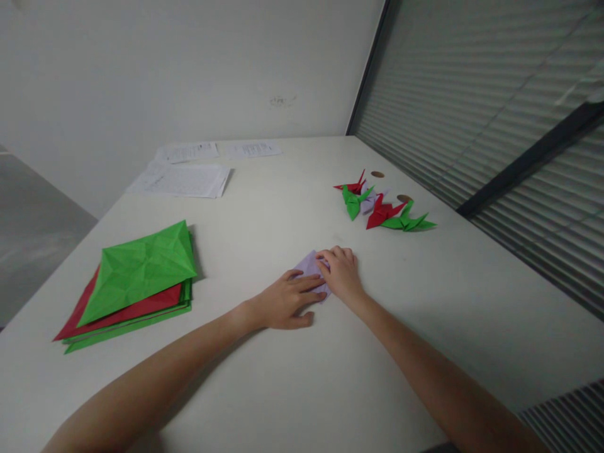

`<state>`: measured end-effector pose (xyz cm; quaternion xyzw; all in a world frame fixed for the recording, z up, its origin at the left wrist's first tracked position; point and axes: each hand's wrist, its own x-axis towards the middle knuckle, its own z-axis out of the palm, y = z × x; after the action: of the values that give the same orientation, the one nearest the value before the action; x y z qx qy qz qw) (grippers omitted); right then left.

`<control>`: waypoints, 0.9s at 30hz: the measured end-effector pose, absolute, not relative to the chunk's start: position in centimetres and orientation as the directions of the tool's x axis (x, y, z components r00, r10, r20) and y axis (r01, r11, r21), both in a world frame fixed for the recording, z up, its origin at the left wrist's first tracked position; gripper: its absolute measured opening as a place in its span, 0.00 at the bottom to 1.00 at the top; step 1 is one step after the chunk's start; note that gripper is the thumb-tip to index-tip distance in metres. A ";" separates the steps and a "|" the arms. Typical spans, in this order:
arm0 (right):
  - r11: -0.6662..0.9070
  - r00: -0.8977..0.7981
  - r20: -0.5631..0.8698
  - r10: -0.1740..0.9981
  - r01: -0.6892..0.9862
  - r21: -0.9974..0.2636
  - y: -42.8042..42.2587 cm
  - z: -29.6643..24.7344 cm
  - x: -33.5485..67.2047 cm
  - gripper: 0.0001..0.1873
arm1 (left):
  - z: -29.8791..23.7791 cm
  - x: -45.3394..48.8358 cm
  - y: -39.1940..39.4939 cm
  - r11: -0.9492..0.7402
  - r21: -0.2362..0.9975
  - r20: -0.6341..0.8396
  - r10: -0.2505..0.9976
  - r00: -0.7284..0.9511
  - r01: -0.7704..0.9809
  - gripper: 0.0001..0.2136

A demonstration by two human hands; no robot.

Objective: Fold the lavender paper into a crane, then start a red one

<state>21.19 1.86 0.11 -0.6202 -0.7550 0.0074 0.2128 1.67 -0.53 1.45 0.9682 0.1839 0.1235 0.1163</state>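
A small folded piece of lilac paper lies on the white table in the middle. My left hand rests flat on its near edge, fingers stretched out toward the right. My right hand presses down on its right part with the fingers curled together over the fold. Most of the paper is hidden under the two hands.
A stack of creased green and red paper squares lies at the left. Several folded paper cranes, red, green and lilac, sit at the far right near the window blinds. Printed sheets lie at the back.
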 end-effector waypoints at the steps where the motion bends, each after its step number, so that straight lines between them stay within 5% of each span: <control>1: 0.232 -0.131 0.340 0.931 0.933 -0.275 1.9 0.2 21.4 0.07 | 1.4 1.7 -0.5 -0.905 0.268 0.193 0.386 0.902 0.329 0.23; 6: 0.413 -0.195 0.464 0.864 0.802 -0.432 2.0 1.9 23.1 0.08 | 1.2 1.6 -0.5 -0.906 0.261 0.187 0.385 0.904 0.332 0.24; 9: 0.518 -0.363 0.370 0.855 0.631 -0.578 1.7 2.9 23.6 0.15 | 1.3 1.6 -0.6 -0.908 0.259 0.200 0.385 0.901 0.331 0.24; 14: 0.370 -0.431 0.125 0.893 0.548 -0.751 1.4 2.3 23.1 0.15 | 1.5 1.7 -0.6 -0.906 0.264 0.203 0.389 0.899 0.332 0.24; 23: 0.301 -0.184 0.240 0.953 0.631 -0.715 3.5 0.8 23.3 0.14 | 1.3 1.6 -0.5 -0.903 0.277 0.191 0.386 0.903 0.327 0.24; 27: 0.252 -0.064 0.257 0.964 0.522 -0.815 3.6 0.8 24.2 0.15 | 1.3 1.6 -0.5 -0.904 0.275 0.191 0.385 0.903 0.327 0.24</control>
<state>24.22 3.61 0.80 -0.5486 -0.6775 0.2705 0.4085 1.57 -0.54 1.34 0.9682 0.1837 0.1211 0.1192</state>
